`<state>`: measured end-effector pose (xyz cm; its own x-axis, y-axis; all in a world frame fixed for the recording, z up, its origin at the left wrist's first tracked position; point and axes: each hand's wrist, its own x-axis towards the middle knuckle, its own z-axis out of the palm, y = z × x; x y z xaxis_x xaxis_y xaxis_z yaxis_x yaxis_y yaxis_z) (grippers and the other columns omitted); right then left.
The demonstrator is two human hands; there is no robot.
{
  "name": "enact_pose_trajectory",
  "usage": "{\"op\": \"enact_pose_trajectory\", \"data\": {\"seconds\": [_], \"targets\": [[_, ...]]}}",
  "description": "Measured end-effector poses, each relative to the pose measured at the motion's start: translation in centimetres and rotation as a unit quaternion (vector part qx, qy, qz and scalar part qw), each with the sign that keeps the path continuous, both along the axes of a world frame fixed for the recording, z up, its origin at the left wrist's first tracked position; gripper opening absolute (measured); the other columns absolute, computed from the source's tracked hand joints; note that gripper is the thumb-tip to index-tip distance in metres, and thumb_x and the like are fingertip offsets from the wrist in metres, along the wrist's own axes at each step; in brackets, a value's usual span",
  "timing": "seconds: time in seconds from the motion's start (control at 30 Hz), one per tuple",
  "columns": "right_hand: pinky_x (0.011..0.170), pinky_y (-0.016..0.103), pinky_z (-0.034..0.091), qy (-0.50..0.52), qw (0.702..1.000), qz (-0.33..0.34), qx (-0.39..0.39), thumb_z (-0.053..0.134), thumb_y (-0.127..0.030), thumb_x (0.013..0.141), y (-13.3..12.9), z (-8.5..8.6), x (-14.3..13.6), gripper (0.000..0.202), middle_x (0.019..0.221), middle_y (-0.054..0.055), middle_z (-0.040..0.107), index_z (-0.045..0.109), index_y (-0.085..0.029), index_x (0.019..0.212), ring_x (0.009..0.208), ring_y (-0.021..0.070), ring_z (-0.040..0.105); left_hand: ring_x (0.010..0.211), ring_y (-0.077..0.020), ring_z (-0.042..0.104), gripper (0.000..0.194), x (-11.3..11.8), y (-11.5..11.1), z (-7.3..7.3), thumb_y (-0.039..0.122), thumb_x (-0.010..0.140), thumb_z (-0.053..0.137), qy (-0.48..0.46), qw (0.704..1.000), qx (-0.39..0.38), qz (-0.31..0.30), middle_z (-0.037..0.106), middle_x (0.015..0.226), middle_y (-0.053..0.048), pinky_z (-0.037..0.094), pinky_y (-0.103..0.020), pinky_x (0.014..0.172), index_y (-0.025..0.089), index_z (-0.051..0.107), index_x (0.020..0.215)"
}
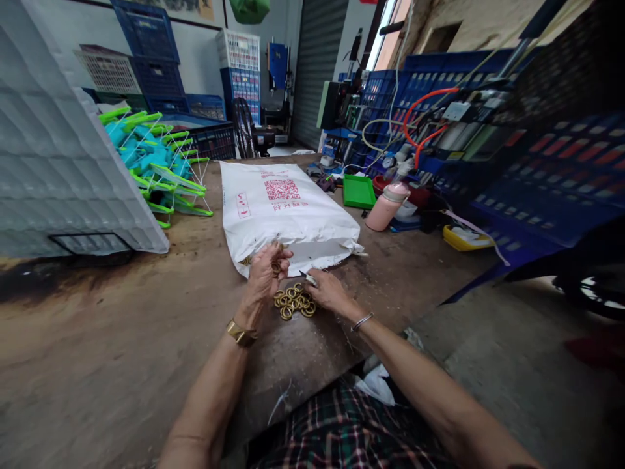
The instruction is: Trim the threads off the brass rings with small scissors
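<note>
My left hand (pixel 266 268), with a gold watch at its wrist, is at the open mouth of a white printed sack (pixel 288 218). Its fingers are curled around a few brass-coloured rings (pixel 276 268). Below the sack's mouth lies a small pile of similar rings (pixel 294 301) on the brown tabletop. Just right of that pile is my right hand (pixel 329 292), its fingers closed on a small tool with a dark pointed tip (pixel 303 274) and a whitish part. Most of that tool is hidden in the hand. More rings show faintly inside the sack's left corner.
On the left, a white quilted panel (pixel 73 143) stands beside stacked turquoise and lime-green parts (pixel 156 156). A pink bottle (pixel 387 207), a green tray (pixel 359 191) and a yellow dish (pixel 466 240) sit at right, near hoses and blue crates (pixel 551 163).
</note>
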<state>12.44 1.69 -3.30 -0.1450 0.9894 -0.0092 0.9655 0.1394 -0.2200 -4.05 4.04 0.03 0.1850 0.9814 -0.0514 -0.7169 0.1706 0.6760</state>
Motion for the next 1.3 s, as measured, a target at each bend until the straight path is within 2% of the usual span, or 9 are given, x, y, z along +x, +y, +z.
{"op": "enact_pose_trajectory", "data": {"seconds": [0.2, 0.33, 0.47, 0.57, 0.77, 0.93, 1.03, 1.17, 1.3], "targets": [[0.060, 0.023, 0.028, 0.011, 0.999, -0.025, -0.042, 0.048, -0.031, 0.080, 0.8, -1.6, -0.5, 0.018, 0.085, 0.005, 0.065, 0.058, -0.020, 0.089, 0.073, 0.0143, 0.055, 0.043, -0.0055, 0.048, 0.027, -0.5, 0.4, 0.0, 0.025, 0.060, 0.067, -0.068, 0.996, -0.039, -0.030, 0.056, 0.057, 0.004, 0.027, -0.013, 0.035, 0.016, 0.053, 0.082], [0.059, 0.023, 0.028, 0.011, 0.998, -0.037, -0.042, 0.046, -0.027, 0.078, 1.2, -2.1, -0.7, 0.017, 0.087, 0.006, 0.066, 0.058, -0.020, 0.089, 0.075, 0.0155, 0.055, 0.051, -0.0073, 0.056, 0.016, -0.4, 0.7, -0.3, 0.021, 0.062, 0.065, -0.100, 0.990, -0.099, -0.025, 0.058, 0.060, 0.001, 0.030, -0.013, 0.036, 0.014, 0.052, 0.070], [0.057, 0.025, 0.026, 0.018, 0.999, -0.039, -0.032, 0.045, -0.026, 0.077, 1.3, -2.4, -0.6, 0.016, 0.085, 0.007, 0.065, 0.057, -0.019, 0.086, 0.072, 0.0161, 0.054, 0.057, -0.0103, 0.061, 0.018, 0.1, 0.9, -0.8, 0.021, 0.063, 0.067, -0.093, 0.983, -0.155, -0.011, 0.059, 0.060, 0.001, 0.030, -0.013, 0.036, 0.015, 0.051, 0.067], [0.056, 0.024, 0.025, 0.053, 0.997, -0.058, -0.022, 0.045, -0.024, 0.076, 1.1, -2.4, -0.4, 0.013, 0.079, 0.005, 0.062, 0.056, -0.019, 0.082, 0.068, 0.0143, 0.050, 0.056, -0.0106, 0.061, 0.023, 0.6, 0.9, -1.4, 0.024, 0.059, 0.070, -0.062, 0.985, -0.160, -0.009, 0.058, 0.059, 0.002, 0.032, -0.013, 0.037, 0.015, 0.051, 0.068], [0.053, 0.022, 0.025, 0.229, 0.963, -0.119, 0.072, 0.042, -0.031, 0.078, 0.6, -0.7, -0.2, 0.014, 0.059, -0.004, 0.045, 0.048, -0.019, 0.072, 0.055, 0.0109, 0.037, 0.039, -0.0045, 0.040, 0.040, 2.2, 0.5, -3.0, 0.044, 0.055, 0.071, 0.106, 0.992, -0.067, 0.031, 0.042, 0.046, 0.008, 0.024, -0.014, 0.032, 0.018, 0.042, 0.059], [0.055, 0.023, 0.030, 0.331, 0.925, -0.133, 0.128, 0.044, -0.038, 0.077, 0.1, 1.4, -0.8, 0.020, 0.060, -0.005, 0.045, 0.048, -0.019, 0.073, 0.057, 0.0111, 0.039, 0.036, -0.0043, 0.029, 0.037, 3.5, -0.6, -3.3, 0.051, 0.065, 0.063, 0.213, 0.977, 0.014, -0.031, 0.039, 0.045, 0.010, 0.020, -0.017, 0.035, 0.017, 0.051, 0.074], [0.056, 0.024, 0.032, 0.371, 0.908, -0.145, 0.132, 0.046, -0.040, 0.076, 0.0, 1.9, -1.0, 0.021, 0.061, -0.004, 0.046, 0.049, -0.019, 0.072, 0.059, 0.0116, 0.041, 0.041, -0.0051, 0.030, 0.034, 4.0, -1.4, -2.8, 0.046, 0.070, 0.060, 0.240, 0.967, 0.078, -0.032, 0.043, 0.049, 0.008, 0.025, -0.019, 0.041, 0.015, 0.057, 0.082], [0.055, 0.023, 0.033, 0.392, 0.904, -0.138, 0.099, 0.049, -0.039, 0.074, 0.0, 2.6, -1.0, 0.020, 0.060, -0.004, 0.048, 0.050, -0.019, 0.072, 0.058, 0.0117, 0.042, 0.052, -0.0086, 0.040, 0.022, 4.2, -1.5, -2.6, 0.036, 0.073, 0.056, 0.281, 0.951, 0.124, 0.046, 0.051, 0.057, 0.003, 0.032, -0.021, 0.052, 0.015, 0.060, 0.070], [0.058, 0.023, 0.035, 0.381, 0.915, -0.102, 0.081, 0.046, -0.042, 0.078, -0.3, 3.6, -0.7, 0.024, 0.063, -0.003, 0.052, 0.052, -0.019, 0.079, 0.060, 0.0120, 0.046, 0.060, -0.0122, 0.047, 0.015, 4.1, -1.4, -3.1, 0.027, 0.074, 0.054, 0.346, 0.913, 0.185, 0.109, 0.057, 0.061, 0.001, 0.035, -0.023, 0.061, 0.017, 0.061, 0.065]]}}
